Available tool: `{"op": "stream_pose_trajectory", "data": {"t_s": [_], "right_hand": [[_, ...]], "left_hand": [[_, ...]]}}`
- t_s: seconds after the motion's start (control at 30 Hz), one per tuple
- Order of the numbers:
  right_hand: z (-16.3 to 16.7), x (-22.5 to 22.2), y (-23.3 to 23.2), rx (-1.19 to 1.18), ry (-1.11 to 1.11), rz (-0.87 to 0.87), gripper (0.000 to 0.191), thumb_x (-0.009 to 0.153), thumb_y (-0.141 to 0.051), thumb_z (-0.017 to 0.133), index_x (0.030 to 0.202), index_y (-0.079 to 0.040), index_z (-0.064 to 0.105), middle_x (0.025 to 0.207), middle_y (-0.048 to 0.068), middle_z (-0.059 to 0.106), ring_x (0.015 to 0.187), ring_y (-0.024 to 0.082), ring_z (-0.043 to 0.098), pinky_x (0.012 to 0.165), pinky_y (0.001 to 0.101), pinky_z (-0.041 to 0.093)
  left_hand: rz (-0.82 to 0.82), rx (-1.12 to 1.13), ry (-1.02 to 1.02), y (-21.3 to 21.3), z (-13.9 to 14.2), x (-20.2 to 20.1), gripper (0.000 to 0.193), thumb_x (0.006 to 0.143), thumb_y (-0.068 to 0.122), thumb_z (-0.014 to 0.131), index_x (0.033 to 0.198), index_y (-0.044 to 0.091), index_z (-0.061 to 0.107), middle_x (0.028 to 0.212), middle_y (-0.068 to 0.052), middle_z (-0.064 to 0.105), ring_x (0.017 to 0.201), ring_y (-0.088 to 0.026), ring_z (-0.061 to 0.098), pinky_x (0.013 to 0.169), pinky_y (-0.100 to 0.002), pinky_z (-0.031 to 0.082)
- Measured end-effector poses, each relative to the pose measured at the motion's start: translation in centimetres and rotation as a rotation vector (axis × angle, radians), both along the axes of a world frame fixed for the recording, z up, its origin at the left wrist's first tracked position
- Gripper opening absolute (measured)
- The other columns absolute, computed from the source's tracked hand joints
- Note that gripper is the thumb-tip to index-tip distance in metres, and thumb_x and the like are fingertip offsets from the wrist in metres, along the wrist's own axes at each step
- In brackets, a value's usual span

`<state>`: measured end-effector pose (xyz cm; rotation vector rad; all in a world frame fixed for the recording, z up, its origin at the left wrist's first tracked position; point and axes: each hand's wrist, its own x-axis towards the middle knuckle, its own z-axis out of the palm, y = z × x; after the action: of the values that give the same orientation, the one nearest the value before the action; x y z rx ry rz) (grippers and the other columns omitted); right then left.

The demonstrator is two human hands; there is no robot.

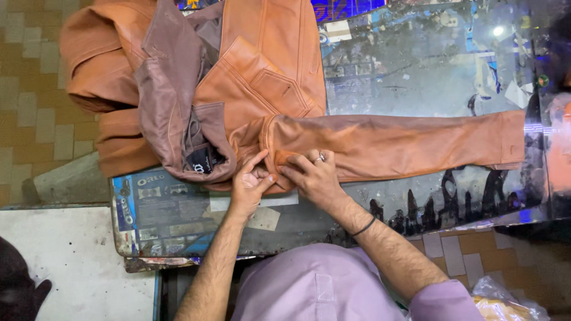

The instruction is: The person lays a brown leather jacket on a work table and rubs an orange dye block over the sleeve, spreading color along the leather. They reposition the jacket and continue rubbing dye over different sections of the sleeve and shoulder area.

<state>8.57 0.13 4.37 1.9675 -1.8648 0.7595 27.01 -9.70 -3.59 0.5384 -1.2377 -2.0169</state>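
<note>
Forearms reach up from the bottom of the view and meet at the near edge of a tan leather jacket (262,71) spread over a glass-topped worktop (416,71); the left hand (250,184) is curled, thumb and forefinger pinching the leather at the armhole seam, fingers bent in tight; just beside it and touching, the right hand (314,176) lies palm down with its fingertips pressing and gripping the same fold, a ring (320,158) on one finger and a dark band (364,227) round the wrist; to the left the jacket's body bunches and hangs over the worktop's edge above a tiled floor (30,107), its brownish lining (166,101) turned outward with a small dark label (199,160) showing; to the right of the hands one sleeve (416,145) stretches flat across the glass to its cuff near the far right edge; printed papers show beneath the glass; a lilac shirt (315,285) fills the bottom centre.
</note>
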Motion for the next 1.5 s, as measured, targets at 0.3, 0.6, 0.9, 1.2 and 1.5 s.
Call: {"op": "stream_pose_trajectory", "data": {"t_s": [0.3,0.6,0.9,1.2,1.5], "right_hand": [[1.4,-0.7,2.0,0.006,-0.193,0.043,0.034,0.073,-0.008,0.074,0.103,-0.022,0.079,0.123,-0.003,0.067,0.104,0.023,0.059,0.088,0.0425,0.041],[1.5,-0.7,-3.4,-0.035,-0.175,0.214,0.029,0.073,-0.015,0.080,0.101,-0.019,0.078,0.122,-0.004,0.071,0.105,0.023,0.060,0.091,0.0432,0.041],[3.6,-4.0,-0.9,0.293,-0.191,0.582,0.030,0.065,-0.017,0.079,0.095,-0.022,0.080,0.115,-0.011,0.073,0.105,0.022,0.058,0.092,0.0436,0.038],[2.8,-1.4,-1.8,0.129,-0.279,0.375,0.031,0.070,-0.012,0.078,0.100,-0.021,0.080,0.114,-0.009,0.073,0.107,0.021,0.059,0.094,0.0407,0.041],[3.7,-1.8,0.9,0.016,-0.264,0.159,0.032,0.071,-0.015,0.079,0.103,-0.019,0.078,0.118,-0.006,0.070,0.105,0.025,0.057,0.091,0.0422,0.041]], "left_hand": [[0.087,0.052,-0.057,1.2,0.8,-0.9,0.060,0.093,-0.011,0.068,0.151,-0.001,0.052,0.113,-0.005,0.062,0.095,-0.010,0.063,0.090,-0.025,0.053],[0.059,0.142,0.034,0.4,1.8,0.2,0.062,0.089,-0.011,0.066,0.147,-0.001,0.047,0.125,-0.008,0.064,0.106,-0.012,0.064,0.097,-0.027,0.054],[0.012,0.258,0.100,0.8,2.0,0.4,0.066,0.089,-0.014,0.068,0.151,-0.002,0.049,0.123,-0.010,0.062,0.106,-0.015,0.061,0.100,-0.029,0.051],[0.026,0.260,0.086,0.7,1.8,0.5,0.066,0.090,-0.015,0.066,0.152,-0.002,0.048,0.128,-0.010,0.060,0.112,-0.016,0.060,0.104,-0.031,0.049],[0.038,0.239,0.088,1.1,2.5,-0.1,0.076,0.087,-0.013,0.066,0.155,0.004,0.036,0.120,-0.011,0.062,0.107,-0.016,0.062,0.100,-0.031,0.053]]}}
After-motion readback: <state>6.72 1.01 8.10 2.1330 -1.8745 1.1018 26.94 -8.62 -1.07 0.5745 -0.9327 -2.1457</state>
